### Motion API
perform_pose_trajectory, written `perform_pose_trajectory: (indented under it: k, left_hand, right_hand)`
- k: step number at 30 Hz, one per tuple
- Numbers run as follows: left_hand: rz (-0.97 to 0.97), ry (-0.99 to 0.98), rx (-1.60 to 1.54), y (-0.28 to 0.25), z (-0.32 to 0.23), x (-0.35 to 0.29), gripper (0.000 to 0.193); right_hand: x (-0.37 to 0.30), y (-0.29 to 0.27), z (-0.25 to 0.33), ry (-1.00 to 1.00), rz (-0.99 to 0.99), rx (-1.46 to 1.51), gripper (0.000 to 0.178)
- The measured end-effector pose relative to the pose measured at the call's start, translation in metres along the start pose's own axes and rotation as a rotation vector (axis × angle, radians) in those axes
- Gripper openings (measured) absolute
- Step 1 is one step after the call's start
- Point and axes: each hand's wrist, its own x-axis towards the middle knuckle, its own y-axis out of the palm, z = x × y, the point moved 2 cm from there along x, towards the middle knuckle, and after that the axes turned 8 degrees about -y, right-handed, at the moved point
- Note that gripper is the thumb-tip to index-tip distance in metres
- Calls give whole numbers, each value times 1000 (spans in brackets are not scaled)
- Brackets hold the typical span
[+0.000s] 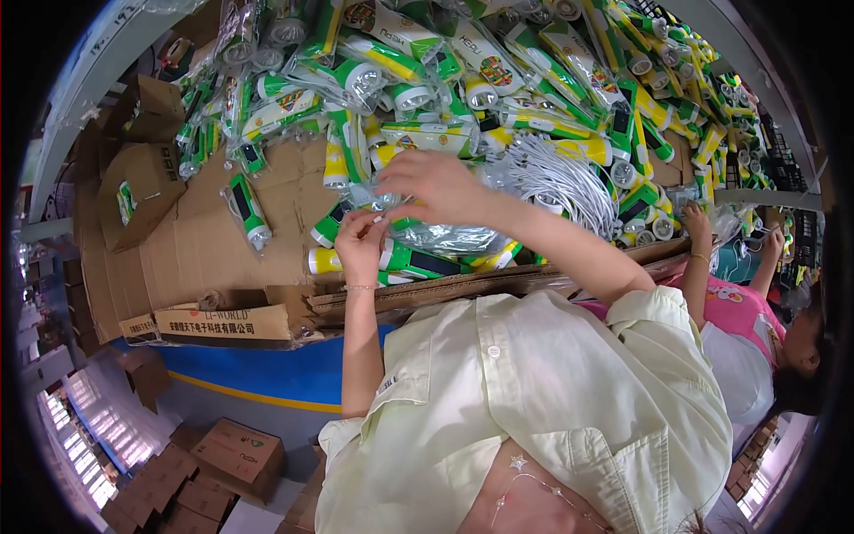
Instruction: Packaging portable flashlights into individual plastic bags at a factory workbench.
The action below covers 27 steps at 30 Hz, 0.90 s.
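Note:
My left hand (359, 247) is raised over the near edge of the cardboard-covered table, thumb and fingertips pinched on a small white piece (378, 219). Close beside it, my right hand (438, 189) reaches across from the right with bent fingers, its thumb almost at the left fingertips. What the right fingers hold, if anything, cannot be made out. Below the right hand lies a heap of clear plastic bags (449, 238). A bundle of white cables (565, 185) rests to its right. Green and yellow flashlights (425, 263) lie under and around both hands.
Bagged flashlights (391, 58) are piled across the far side. One bagged flashlight (246, 210) lies apart on the cardboard (298, 178) at left, near an open carton (142, 191). At right, a co-worker's hand (696, 224) touches the pile. Closed cartons (238, 458) stand on the floor.

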Motion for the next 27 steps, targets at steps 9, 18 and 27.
perform_pose_trajectory:
  k: [9,18,27]
  left_hand:
    - [-34,-43,48,3,-41,-15,6]
    - [-226,314,-83,-104,-84,1,8]
    - [-479,92,410,-264,-49,90,13]
  right_hand:
    - [-4,7,14,-90,5,-129,14]
    - [-32,-58,-33,106,28,-72,14]
    - [-75,-147,-91,432,-340,-692,62]
